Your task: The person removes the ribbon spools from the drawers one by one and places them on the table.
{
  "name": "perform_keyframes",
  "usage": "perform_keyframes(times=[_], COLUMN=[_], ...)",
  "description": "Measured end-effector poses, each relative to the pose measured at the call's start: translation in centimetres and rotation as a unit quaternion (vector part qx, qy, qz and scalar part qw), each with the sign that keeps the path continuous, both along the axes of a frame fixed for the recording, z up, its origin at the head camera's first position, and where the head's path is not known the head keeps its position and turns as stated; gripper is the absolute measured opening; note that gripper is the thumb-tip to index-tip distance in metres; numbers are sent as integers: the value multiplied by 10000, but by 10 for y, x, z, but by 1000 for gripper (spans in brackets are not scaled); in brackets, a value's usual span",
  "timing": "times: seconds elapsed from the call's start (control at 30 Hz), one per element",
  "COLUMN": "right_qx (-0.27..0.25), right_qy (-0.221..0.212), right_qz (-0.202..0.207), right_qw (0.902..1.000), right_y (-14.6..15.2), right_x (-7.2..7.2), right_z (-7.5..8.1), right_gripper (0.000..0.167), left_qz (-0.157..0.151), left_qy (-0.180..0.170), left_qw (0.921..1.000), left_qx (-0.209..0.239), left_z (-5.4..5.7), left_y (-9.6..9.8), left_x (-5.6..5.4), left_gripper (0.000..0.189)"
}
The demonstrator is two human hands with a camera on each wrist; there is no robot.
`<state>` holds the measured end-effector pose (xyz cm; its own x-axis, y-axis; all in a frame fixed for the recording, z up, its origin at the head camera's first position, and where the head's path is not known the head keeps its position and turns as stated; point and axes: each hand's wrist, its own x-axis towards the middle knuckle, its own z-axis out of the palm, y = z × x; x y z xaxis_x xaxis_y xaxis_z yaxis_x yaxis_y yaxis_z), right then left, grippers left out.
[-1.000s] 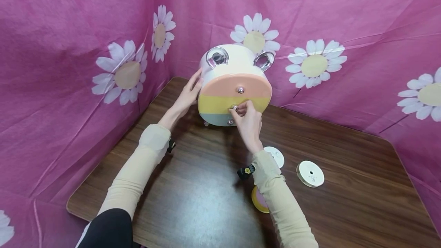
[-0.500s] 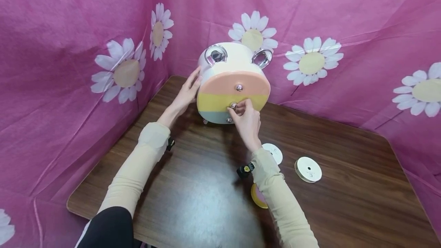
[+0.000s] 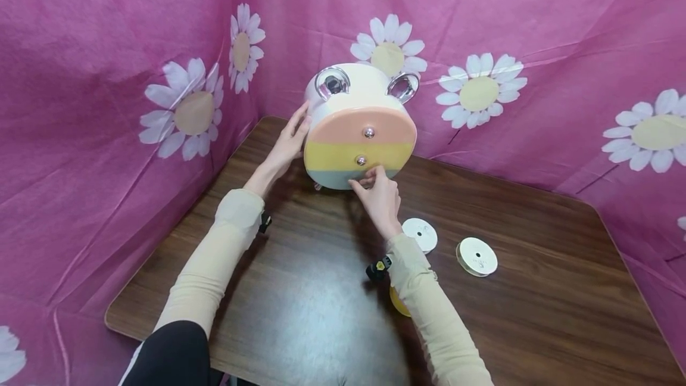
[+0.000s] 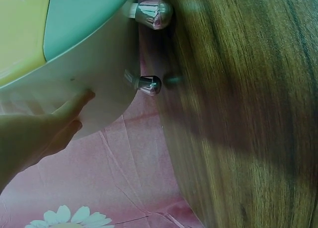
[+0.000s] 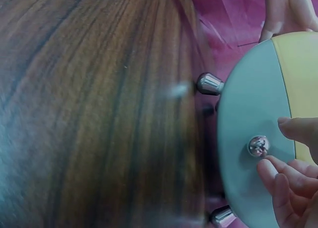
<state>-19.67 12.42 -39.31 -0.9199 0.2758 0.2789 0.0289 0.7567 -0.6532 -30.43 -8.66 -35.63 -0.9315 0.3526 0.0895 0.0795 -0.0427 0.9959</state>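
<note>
A small round drawer cabinet stands at the back of the table, with a white body, chrome ear-shaped loops and silver feet. Its front has peach, yellow and teal drawers, each with a silver knob. My left hand rests on the cabinet's left side, fingers extended, as the left wrist view confirms. My right hand is at the teal bottom drawer. In the right wrist view, thumb and fingers are spread around the bottom knob; the thumb stands apart and a fingertip is close to its edge.
Two white spools lie on the wooden table to the right, one partly behind my right wrist. A yellow-rimmed round item is mostly hidden under my right forearm. Pink flowered cloth hangs behind the table.
My right hand has left the yellow drawer's middle knob and moved down to the teal drawer's bottom knob. The left hand stays against the cabinet's side. The drawers look unmoved.
</note>
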Motion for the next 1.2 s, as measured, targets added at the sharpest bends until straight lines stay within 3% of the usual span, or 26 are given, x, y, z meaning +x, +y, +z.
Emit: perform_keyframes(times=[0.47, 0.73, 1.0, 1.2], right_qx=[-288, -229, -316, -800], right_qy=[-645, -571, -491, -460], right_qz=[-357, -684, -763, -766], right_qw=[9969, 9958, 9954, 9928], right_y=[-13, -14, -14, -17], right_x=[-6, -10, -11, -11], right_z=[-11, -13, -16, -22], right_gripper=[38, 33, 28, 30], left_qz=[25, -59, -40, 0], left_qy=[18, 5, -42, -53], left_qw=[10000, 10000, 10000, 10000], left_qx=[59, 56, 65, -27], left_z=[-2, -3, -3, -2], left_y=[-4, -1, 0, 0], left_x=[-4, -2, -1, -1], left_gripper=[57, 57, 57, 57])
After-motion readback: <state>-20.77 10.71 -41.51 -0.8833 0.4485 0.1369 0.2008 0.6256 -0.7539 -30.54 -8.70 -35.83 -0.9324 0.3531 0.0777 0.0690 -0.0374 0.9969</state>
